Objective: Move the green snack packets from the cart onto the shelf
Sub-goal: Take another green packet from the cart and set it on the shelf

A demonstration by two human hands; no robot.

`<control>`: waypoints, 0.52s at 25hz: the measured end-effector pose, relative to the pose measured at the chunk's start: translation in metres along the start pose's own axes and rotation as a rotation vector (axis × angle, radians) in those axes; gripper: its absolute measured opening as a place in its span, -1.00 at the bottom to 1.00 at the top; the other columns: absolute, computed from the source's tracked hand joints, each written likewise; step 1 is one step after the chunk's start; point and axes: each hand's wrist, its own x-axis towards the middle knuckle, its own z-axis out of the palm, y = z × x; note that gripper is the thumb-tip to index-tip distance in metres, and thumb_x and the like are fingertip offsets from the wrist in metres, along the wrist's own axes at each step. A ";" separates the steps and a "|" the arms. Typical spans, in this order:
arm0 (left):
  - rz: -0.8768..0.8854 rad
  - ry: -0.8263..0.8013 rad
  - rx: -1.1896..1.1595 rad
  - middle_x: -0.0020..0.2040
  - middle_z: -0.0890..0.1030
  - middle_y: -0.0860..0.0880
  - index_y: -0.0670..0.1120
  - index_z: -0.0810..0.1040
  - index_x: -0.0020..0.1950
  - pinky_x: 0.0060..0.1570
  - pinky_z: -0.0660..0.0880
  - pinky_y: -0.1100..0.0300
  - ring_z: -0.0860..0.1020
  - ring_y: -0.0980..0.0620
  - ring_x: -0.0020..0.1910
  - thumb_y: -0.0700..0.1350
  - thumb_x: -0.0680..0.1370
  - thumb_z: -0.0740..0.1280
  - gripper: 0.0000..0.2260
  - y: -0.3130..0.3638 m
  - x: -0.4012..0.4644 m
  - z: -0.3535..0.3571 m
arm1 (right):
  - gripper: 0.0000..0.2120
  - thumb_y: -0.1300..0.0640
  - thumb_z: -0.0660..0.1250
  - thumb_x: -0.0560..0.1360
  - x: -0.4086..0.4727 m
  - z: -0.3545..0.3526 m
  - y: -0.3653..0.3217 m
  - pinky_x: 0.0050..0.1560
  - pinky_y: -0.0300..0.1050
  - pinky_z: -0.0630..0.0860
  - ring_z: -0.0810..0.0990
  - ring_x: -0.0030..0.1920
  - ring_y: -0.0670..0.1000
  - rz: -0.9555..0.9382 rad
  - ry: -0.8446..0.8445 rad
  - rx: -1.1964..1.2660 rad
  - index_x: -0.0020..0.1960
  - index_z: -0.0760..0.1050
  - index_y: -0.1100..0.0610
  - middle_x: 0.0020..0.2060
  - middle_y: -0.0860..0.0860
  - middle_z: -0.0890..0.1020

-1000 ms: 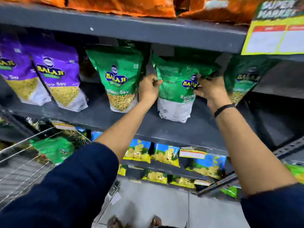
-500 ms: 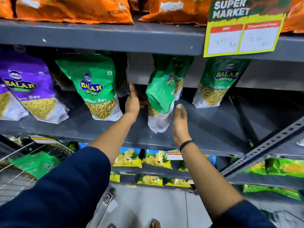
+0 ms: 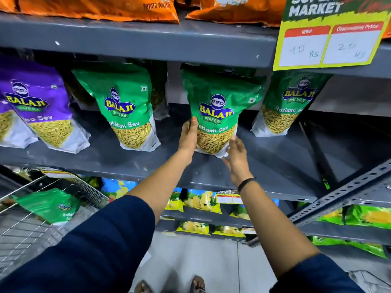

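Observation:
A green snack packet stands upright on the grey shelf, facing front. My left hand grips its left edge, thumb on the front. At its lower right corner is my right hand, fingers apart and just touching the packet. Two more green packets stand on the same shelf, one to the left and one to the right. Another green packet lies in the wire cart at lower left.
Purple packets fill the shelf's left end. Orange packets sit on the shelf above, where a yellow price sign hangs. Bare shelf lies to the right. A slotted metal upright slants across; lower shelves hold yellow and blue packets.
The middle packet was turned edge-on half a second ago and now faces front, standing straight. My left hand came from behind it to its left edge; my right hand moved to its lower right corner.

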 end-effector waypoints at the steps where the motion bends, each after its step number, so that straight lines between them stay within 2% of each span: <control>1: 0.002 0.006 0.004 0.16 0.47 0.01 0.01 0.35 0.25 0.32 0.40 -0.10 0.46 -0.01 0.14 0.15 0.56 0.09 -0.65 0.002 -0.004 -0.001 | -0.55 -0.11 0.16 0.52 0.003 -0.001 0.004 0.31 0.13 0.43 0.46 0.31 0.08 -0.013 0.043 0.002 0.34 0.33 0.07 0.34 0.09 0.46; 3: 0.065 0.075 0.052 0.23 0.49 -0.05 -0.01 0.38 0.25 0.32 0.40 -0.09 0.46 -0.05 0.19 0.10 0.57 0.10 -0.68 0.000 -0.010 -0.011 | -0.67 -0.06 0.22 0.50 -0.003 0.007 0.012 0.18 0.10 0.52 0.57 0.10 0.09 -0.061 0.195 0.020 0.17 0.42 0.10 0.15 0.13 0.57; 4: 0.129 0.133 0.075 0.24 0.51 -0.11 -0.04 0.39 0.25 0.31 0.41 -0.11 0.47 -0.09 0.21 0.05 0.58 0.10 -0.69 -0.004 -0.013 -0.021 | -0.80 -0.01 0.23 0.51 -0.012 0.013 0.016 0.02 0.02 0.56 0.58 -0.06 0.05 -0.070 0.261 0.057 0.06 0.42 0.08 0.00 0.11 0.58; 5: 0.192 0.186 0.100 0.19 0.55 -0.16 -0.08 0.42 0.23 0.27 0.43 -0.12 0.50 -0.13 0.17 0.02 0.59 0.10 -0.70 -0.010 -0.017 -0.036 | -0.90 0.03 0.23 0.52 -0.020 0.022 0.022 -0.14 -0.10 0.57 0.56 -0.21 0.00 -0.067 0.271 0.099 -0.04 0.39 0.05 -0.14 0.07 0.55; 6: 0.251 0.238 0.121 0.07 0.59 -0.18 -0.09 0.46 0.19 0.19 0.45 -0.11 0.54 -0.13 0.06 0.02 0.57 0.09 -0.69 -0.019 -0.022 -0.056 | -0.92 0.04 0.23 0.53 -0.031 0.033 0.029 -0.28 -0.21 0.55 0.53 -0.32 -0.06 -0.056 0.240 0.124 -0.12 0.36 0.01 -0.24 0.04 0.51; 8: 0.301 0.367 0.168 -0.19 0.60 -0.08 -0.06 0.53 0.03 0.01 0.52 -0.07 0.55 -0.02 -0.20 0.09 0.53 0.06 -0.66 -0.042 -0.036 -0.113 | -0.87 0.06 0.22 0.54 -0.055 0.065 0.048 -0.45 -0.32 0.49 0.49 -0.45 -0.13 -0.037 0.089 0.118 -0.19 0.35 -0.02 -0.35 0.02 0.46; 10: 0.275 0.511 0.202 -0.34 0.55 -0.02 -0.02 0.53 -0.11 -0.13 0.52 -0.03 0.51 0.04 -0.34 0.15 0.52 0.04 -0.65 -0.068 -0.056 -0.175 | -0.88 0.11 0.20 0.55 -0.077 0.104 0.071 -0.50 -0.32 0.46 0.48 -0.52 -0.18 -0.018 -0.099 0.028 -0.17 0.38 -0.01 -0.37 0.01 0.47; 12: 0.163 0.732 0.246 -0.37 0.54 -0.10 -0.04 0.51 -0.19 -0.17 0.50 -0.04 0.50 -0.09 -0.34 0.16 0.54 0.04 -0.63 -0.093 -0.080 -0.248 | -0.89 0.15 0.19 0.55 -0.099 0.159 0.101 -0.49 -0.29 0.46 0.50 -0.54 -0.20 0.054 -0.308 -0.086 -0.14 0.42 0.02 -0.38 0.03 0.51; 13: 0.083 0.829 0.284 -0.32 0.58 -0.19 -0.09 0.51 -0.19 -0.15 0.48 -0.06 0.53 -0.16 -0.29 0.12 0.56 0.06 -0.63 -0.105 -0.089 -0.283 | -0.90 0.17 0.19 0.55 -0.107 0.186 0.115 -0.48 -0.29 0.48 0.51 -0.55 -0.19 0.103 -0.390 -0.137 -0.13 0.43 0.05 -0.37 0.05 0.52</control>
